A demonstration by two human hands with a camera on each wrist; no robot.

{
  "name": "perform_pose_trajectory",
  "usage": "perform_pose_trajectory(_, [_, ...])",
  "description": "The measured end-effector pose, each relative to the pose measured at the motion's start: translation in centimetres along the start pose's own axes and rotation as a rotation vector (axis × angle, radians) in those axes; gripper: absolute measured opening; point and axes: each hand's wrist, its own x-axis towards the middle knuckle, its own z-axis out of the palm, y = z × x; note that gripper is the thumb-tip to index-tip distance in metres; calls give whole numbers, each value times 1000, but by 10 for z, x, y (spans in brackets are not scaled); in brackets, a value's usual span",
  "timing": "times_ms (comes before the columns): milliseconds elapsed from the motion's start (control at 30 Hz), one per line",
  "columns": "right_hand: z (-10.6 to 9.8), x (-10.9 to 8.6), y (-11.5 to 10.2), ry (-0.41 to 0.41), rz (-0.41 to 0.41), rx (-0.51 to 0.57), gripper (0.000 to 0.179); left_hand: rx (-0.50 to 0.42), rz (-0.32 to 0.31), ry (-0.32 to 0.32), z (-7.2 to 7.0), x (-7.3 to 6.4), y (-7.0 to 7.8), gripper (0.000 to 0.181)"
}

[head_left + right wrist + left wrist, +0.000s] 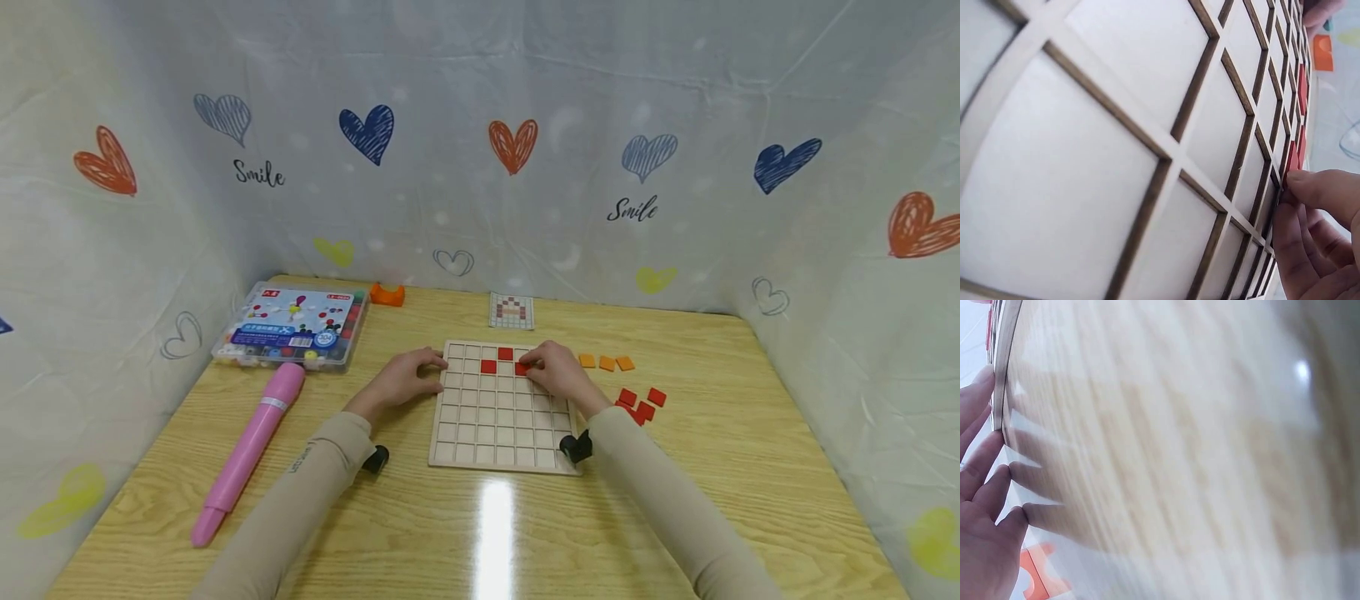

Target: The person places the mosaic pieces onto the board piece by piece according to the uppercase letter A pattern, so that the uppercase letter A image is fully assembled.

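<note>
A square wooden grid board [486, 414] lies on the table between both hands. Two red square tiles sit in its upper cells, one in the top row [506, 353] and another a row lower [489, 367]. My right hand [561, 372] pinches a third red tile [521, 368] between thumb and fingers, at a cell on the lower row; the right wrist view has the thumb tip on this tile [1293, 157]. At the board's left edge rests my left hand [405, 381], its fingertips touching the rim [1002, 372] in the left wrist view.
Behind the board lies a small pattern card [512, 311]. Orange tiles [607, 363] and several loose red tiles [645, 410] are to the right. A plastic case [292, 325], an orange piece [387, 295] and a pink wand-shaped object [247, 454] occupy the left.
</note>
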Motion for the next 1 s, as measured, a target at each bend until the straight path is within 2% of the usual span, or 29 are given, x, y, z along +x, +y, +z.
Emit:
perform_pose_trajectory(667, [3,-3,-1,13,51,62,29,-2,-4,-8,-2,-1,2,37])
perform_pose_trajectory(800, [0,-12,-2,23,94,142,32,-1,-5,-9,-3,-2,3,37])
perform_pose_trajectory(1000, [-3,-39,2,102,165,253,34,-5,-5,-2,-1,-3,4,37])
